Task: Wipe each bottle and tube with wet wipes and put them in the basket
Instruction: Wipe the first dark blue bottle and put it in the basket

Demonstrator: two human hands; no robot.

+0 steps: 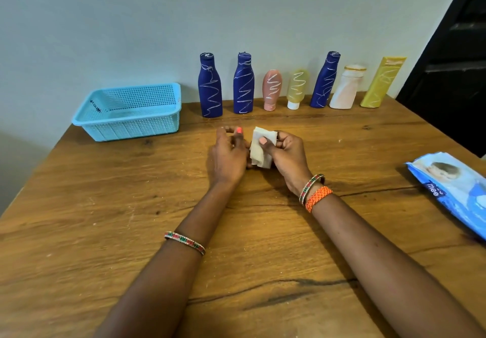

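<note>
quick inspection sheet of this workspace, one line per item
surface: wooden table with dark grain cracks and pale specks
job's things: seven scribbled containers upright along the wall, from the leftmost blue bottle to the yellow tube; blue basket at the left holds none of them; folded wipe in hand
clutter: wet wipes pack lying at the right edge
grippers: right hand pinches the wipe; left hand beside it with curled fingers, contact with the wipe unclear
cables: nothing seen
surroundings: plain pale wall behind, dark doorway at the right
</note>
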